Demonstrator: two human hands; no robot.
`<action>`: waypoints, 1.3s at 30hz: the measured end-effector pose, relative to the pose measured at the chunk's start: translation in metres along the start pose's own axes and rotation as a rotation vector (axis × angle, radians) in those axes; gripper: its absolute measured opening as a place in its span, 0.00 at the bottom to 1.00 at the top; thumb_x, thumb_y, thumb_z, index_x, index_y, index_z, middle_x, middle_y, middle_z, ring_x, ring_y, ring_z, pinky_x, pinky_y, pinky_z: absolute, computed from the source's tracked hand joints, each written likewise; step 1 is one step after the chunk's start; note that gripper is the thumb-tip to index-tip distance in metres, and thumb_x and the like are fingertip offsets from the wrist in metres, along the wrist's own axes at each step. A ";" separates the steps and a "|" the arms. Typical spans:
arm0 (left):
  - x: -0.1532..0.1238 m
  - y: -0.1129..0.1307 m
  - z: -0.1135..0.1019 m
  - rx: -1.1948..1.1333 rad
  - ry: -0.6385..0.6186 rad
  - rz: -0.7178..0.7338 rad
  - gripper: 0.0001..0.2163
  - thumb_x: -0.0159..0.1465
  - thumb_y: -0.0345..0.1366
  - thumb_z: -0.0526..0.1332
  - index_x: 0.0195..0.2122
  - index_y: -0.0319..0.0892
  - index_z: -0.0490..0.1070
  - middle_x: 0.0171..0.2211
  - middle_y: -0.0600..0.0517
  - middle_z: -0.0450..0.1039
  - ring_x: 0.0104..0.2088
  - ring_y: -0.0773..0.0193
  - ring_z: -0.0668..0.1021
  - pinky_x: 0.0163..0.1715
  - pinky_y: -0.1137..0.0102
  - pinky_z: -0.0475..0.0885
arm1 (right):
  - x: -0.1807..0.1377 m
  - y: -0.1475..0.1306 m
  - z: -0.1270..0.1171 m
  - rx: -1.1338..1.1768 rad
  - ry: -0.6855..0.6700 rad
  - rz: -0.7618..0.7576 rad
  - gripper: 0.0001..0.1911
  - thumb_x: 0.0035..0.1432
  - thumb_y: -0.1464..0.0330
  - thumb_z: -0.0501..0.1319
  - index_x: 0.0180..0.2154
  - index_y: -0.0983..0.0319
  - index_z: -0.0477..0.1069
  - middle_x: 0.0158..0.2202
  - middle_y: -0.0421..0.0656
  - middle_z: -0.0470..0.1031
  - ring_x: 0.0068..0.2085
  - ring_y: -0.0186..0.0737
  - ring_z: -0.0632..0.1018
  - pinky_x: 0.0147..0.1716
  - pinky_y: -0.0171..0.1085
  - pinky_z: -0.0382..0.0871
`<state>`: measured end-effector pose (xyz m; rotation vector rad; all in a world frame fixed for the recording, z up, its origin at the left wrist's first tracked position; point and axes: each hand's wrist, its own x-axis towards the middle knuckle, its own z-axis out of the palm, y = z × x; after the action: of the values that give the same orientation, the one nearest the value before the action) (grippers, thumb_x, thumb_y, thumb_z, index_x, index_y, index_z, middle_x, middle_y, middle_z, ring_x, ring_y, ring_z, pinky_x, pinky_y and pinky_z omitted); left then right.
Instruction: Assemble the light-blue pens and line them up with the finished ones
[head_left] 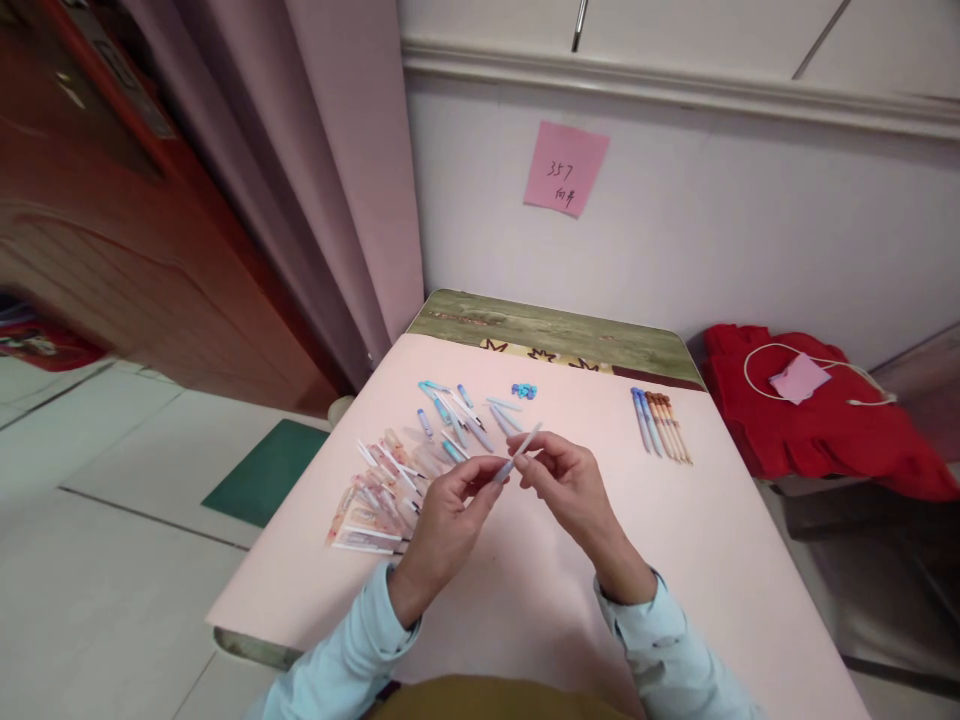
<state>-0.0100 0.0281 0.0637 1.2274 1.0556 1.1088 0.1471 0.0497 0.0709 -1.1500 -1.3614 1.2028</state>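
My left hand [450, 515] and my right hand [564, 480] meet over the middle of a pink-covered table [697, 560]. Together they hold a slim pale pen barrel [519, 452], the left pinching its lower end, the right its upper part. Just beyond the hands lies a scatter of blue and white pen parts [459, 412]. Left of them sits a pile of clear and orange pen parts [379, 492]. A small heap of blue caps [524, 390] lies farther back.
A neat row of finished pens [661, 424], blue and orange, lies at the table's right rear. A pink note [565, 168] is stuck on the wall. A red cloth with a white cable [817, 410] sits to the right. A curtain and wooden door stand left.
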 end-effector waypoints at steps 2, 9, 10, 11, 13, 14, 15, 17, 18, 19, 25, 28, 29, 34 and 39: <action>0.000 0.000 -0.001 0.010 -0.004 -0.004 0.10 0.62 0.38 0.62 0.42 0.44 0.78 0.40 0.48 0.77 0.42 0.57 0.76 0.46 0.65 0.69 | 0.001 -0.002 -0.002 0.021 0.011 -0.016 0.13 0.58 0.60 0.62 0.40 0.61 0.77 0.30 0.42 0.77 0.23 0.31 0.73 0.20 0.31 0.64; -0.003 -0.005 -0.003 -0.130 -0.070 -0.169 0.07 0.60 0.36 0.64 0.38 0.41 0.76 0.36 0.47 0.76 0.36 0.61 0.75 0.39 0.67 0.69 | -0.001 0.002 -0.005 -0.012 0.132 -0.002 0.16 0.57 0.59 0.63 0.44 0.60 0.76 0.34 0.44 0.79 0.25 0.33 0.74 0.23 0.32 0.67; -0.005 -0.008 -0.003 -0.205 -0.085 -0.229 0.07 0.59 0.36 0.64 0.37 0.41 0.75 0.36 0.47 0.76 0.33 0.63 0.75 0.36 0.68 0.69 | -0.001 0.008 -0.005 -0.014 0.138 0.013 0.16 0.57 0.58 0.63 0.43 0.60 0.76 0.34 0.44 0.79 0.25 0.33 0.74 0.23 0.33 0.68; -0.007 -0.012 -0.002 -0.295 -0.092 -0.296 0.07 0.59 0.36 0.63 0.37 0.40 0.74 0.35 0.47 0.76 0.30 0.64 0.74 0.33 0.69 0.68 | -0.001 0.016 -0.006 -0.012 0.143 0.033 0.16 0.57 0.57 0.63 0.42 0.60 0.76 0.33 0.44 0.79 0.25 0.33 0.74 0.23 0.33 0.68; -0.011 -0.021 -0.002 -0.471 -0.070 -0.414 0.09 0.59 0.35 0.63 0.40 0.40 0.73 0.34 0.47 0.75 0.27 0.67 0.72 0.30 0.71 0.66 | -0.001 0.038 -0.008 -0.011 0.159 0.091 0.17 0.57 0.56 0.62 0.41 0.61 0.76 0.33 0.44 0.79 0.26 0.34 0.74 0.23 0.32 0.67; -0.013 -0.025 -0.003 -0.537 -0.042 -0.454 0.11 0.59 0.35 0.63 0.43 0.40 0.72 0.33 0.48 0.75 0.27 0.68 0.72 0.29 0.72 0.65 | -0.001 0.050 -0.009 -0.022 0.165 0.131 0.18 0.57 0.56 0.61 0.41 0.62 0.76 0.33 0.45 0.78 0.25 0.34 0.74 0.22 0.32 0.66; -0.015 -0.030 -0.005 -0.582 -0.011 -0.479 0.15 0.59 0.34 0.63 0.47 0.41 0.70 0.32 0.49 0.75 0.26 0.68 0.72 0.29 0.72 0.65 | -0.001 0.063 -0.010 -0.049 0.172 0.175 0.18 0.57 0.55 0.61 0.40 0.63 0.76 0.32 0.45 0.78 0.25 0.34 0.74 0.22 0.32 0.66; -0.019 -0.038 -0.010 -0.625 0.047 -0.497 0.19 0.58 0.33 0.63 0.51 0.42 0.67 0.31 0.50 0.74 0.26 0.68 0.72 0.30 0.72 0.65 | 0.000 0.085 -0.010 -0.144 0.160 0.235 0.18 0.57 0.55 0.60 0.38 0.63 0.76 0.29 0.43 0.78 0.24 0.35 0.74 0.22 0.32 0.65; -0.020 -0.041 -0.013 -0.636 0.070 -0.495 0.20 0.58 0.32 0.64 0.52 0.42 0.67 0.31 0.49 0.75 0.27 0.67 0.73 0.31 0.72 0.66 | 0.001 0.093 -0.009 -0.203 0.138 0.239 0.17 0.58 0.56 0.59 0.37 0.63 0.77 0.27 0.42 0.77 0.24 0.35 0.73 0.23 0.32 0.65; -0.021 -0.043 -0.016 -0.642 0.091 -0.489 0.19 0.57 0.32 0.64 0.51 0.41 0.67 0.32 0.49 0.75 0.28 0.67 0.73 0.32 0.71 0.66 | 0.003 0.098 -0.006 -0.269 0.116 0.225 0.17 0.58 0.57 0.58 0.36 0.63 0.77 0.26 0.41 0.77 0.24 0.36 0.74 0.24 0.33 0.66; -0.024 -0.039 -0.027 -0.596 0.180 -0.403 0.15 0.55 0.29 0.65 0.44 0.41 0.70 0.36 0.49 0.75 0.30 0.67 0.74 0.35 0.71 0.68 | 0.038 0.101 0.025 -0.724 0.050 0.103 0.08 0.58 0.65 0.59 0.34 0.60 0.75 0.32 0.41 0.78 0.31 0.37 0.76 0.33 0.33 0.64; -0.026 -0.035 -0.024 -0.560 0.175 -0.373 0.12 0.57 0.32 0.65 0.43 0.41 0.71 0.34 0.49 0.75 0.29 0.68 0.73 0.33 0.72 0.68 | 0.050 0.101 0.038 -0.889 0.058 0.122 0.07 0.57 0.65 0.60 0.35 0.60 0.73 0.33 0.42 0.77 0.32 0.36 0.74 0.31 0.33 0.61; -0.027 -0.034 -0.023 -0.552 0.181 -0.375 0.12 0.58 0.34 0.66 0.43 0.40 0.72 0.34 0.49 0.75 0.29 0.69 0.73 0.32 0.72 0.67 | 0.051 0.102 0.040 -0.923 0.062 0.132 0.07 0.58 0.64 0.60 0.35 0.60 0.73 0.33 0.42 0.77 0.32 0.36 0.74 0.30 0.33 0.60; -0.020 -0.034 -0.025 -0.551 0.281 -0.388 0.13 0.57 0.41 0.68 0.39 0.38 0.74 0.28 0.51 0.74 0.23 0.72 0.71 0.23 0.76 0.64 | 0.042 0.105 0.033 -0.963 0.064 0.148 0.06 0.59 0.65 0.59 0.34 0.60 0.71 0.32 0.40 0.76 0.30 0.36 0.74 0.29 0.33 0.58; -0.015 -0.035 -0.031 -0.543 0.308 -0.376 0.13 0.54 0.42 0.69 0.35 0.38 0.75 0.26 0.52 0.73 0.22 0.72 0.70 0.22 0.76 0.64 | 0.045 0.097 0.034 -0.902 0.048 0.077 0.08 0.60 0.63 0.60 0.38 0.59 0.73 0.33 0.40 0.76 0.32 0.35 0.75 0.31 0.32 0.61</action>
<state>-0.0410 0.0173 0.0271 0.4163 1.0625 1.1996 0.1137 0.0980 -0.0253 -1.8350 -1.9009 0.5722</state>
